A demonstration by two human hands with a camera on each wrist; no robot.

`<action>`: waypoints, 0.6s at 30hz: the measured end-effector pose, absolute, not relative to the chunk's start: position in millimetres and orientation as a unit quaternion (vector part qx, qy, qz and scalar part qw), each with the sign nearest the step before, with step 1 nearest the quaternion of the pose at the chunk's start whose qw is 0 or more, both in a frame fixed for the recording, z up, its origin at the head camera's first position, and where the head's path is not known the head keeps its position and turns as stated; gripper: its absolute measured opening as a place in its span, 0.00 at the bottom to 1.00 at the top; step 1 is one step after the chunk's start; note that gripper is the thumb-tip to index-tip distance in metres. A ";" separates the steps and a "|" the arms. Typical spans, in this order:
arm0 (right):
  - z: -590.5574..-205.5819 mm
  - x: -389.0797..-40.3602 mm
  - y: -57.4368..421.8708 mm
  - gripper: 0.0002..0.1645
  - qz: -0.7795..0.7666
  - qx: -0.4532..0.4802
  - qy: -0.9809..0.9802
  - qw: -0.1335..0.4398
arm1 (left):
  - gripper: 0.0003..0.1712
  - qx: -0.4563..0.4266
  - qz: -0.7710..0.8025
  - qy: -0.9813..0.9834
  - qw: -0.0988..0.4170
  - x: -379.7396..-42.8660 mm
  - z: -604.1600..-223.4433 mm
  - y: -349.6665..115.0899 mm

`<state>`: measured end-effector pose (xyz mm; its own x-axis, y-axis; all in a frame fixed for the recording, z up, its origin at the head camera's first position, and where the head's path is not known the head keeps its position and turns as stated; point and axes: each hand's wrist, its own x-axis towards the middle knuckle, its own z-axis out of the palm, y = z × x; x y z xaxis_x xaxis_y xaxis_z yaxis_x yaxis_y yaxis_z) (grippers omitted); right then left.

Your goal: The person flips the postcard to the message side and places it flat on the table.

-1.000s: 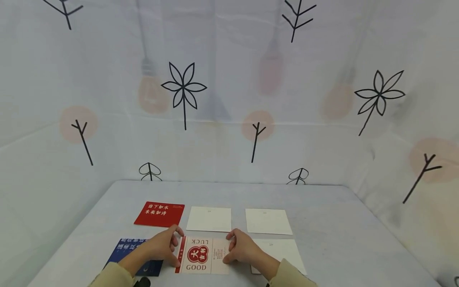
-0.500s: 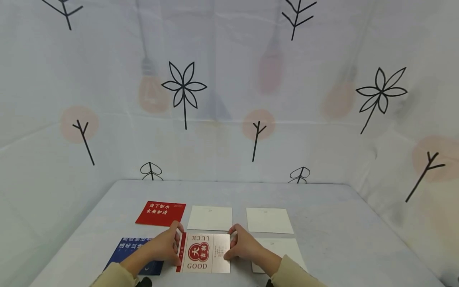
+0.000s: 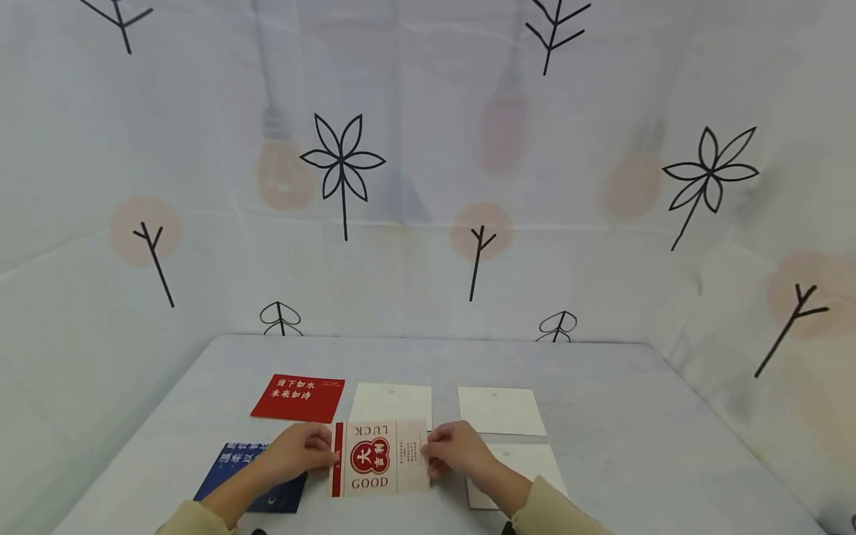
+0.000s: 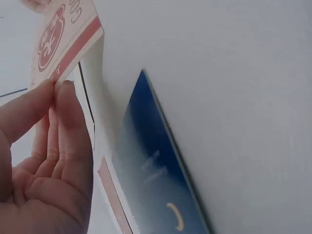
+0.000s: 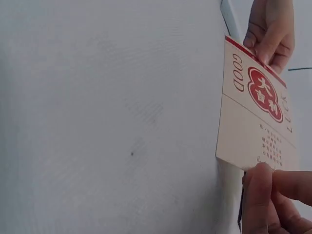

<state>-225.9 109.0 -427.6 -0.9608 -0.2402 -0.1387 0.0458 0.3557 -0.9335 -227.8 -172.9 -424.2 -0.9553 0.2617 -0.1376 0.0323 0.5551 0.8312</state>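
Observation:
A cream greeting card [image 3: 380, 457] with a red stripe, a red emblem and the words GOOD LUCK is held up off the table in the head view. My left hand [image 3: 297, 449] pinches its striped edge between thumb and fingertips. On the opposite edge, my right hand [image 3: 461, 452] pinches the card as well. The right wrist view shows the card [image 5: 243, 117] spanning the gap between both hands. Partly behind my left forearm lies a dark blue card [image 3: 284, 496]. A white card [image 3: 524, 464] is partly covered by my right hand and forearm.
At the back left of the white table [image 3: 602, 475] lies a red card [image 3: 299, 399] with white writing. Two blank-looking white cards lie beside it, a middle one [image 3: 391, 401] and a right one [image 3: 501, 411]. A patterned cloth [image 3: 414, 275] hangs behind and at the sides.
Both hands have raised the cream card and moved it slightly away from me. It now overlaps the middle white card in the head view. Fingers that gripped its corners now pinch its side edges.

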 end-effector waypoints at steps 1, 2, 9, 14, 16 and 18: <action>-427.1 -226.1 110.0 0.05 -0.567 -0.061 0.812 0.124 | 0.14 0.084 0.467 0.871 0.123 -227.8 -423.8 -173.2; -426.2 -226.1 110.9 0.05 -0.568 -0.062 0.812 0.121 | 0.13 0.083 0.471 0.870 0.122 -227.8 -423.2 -173.3; -422.6 -228.0 116.9 0.09 -0.597 -0.059 0.792 0.116 | 0.15 0.058 0.468 0.874 0.116 -228.1 -418.9 -172.3; -420.8 -228.8 120.0 0.14 -0.630 -0.045 0.765 0.126 | 0.18 0.042 0.485 0.863 0.132 -229.2 -416.8 -173.1; -419.7 -228.4 120.6 0.16 -0.643 -0.038 0.754 0.130 | 0.19 0.035 0.493 0.858 0.137 -230.2 -417.0 -174.4; -418.8 -227.6 120.8 0.17 -0.654 -0.032 0.744 0.132 | 0.19 0.032 0.500 0.854 0.143 -231.2 -417.7 -176.0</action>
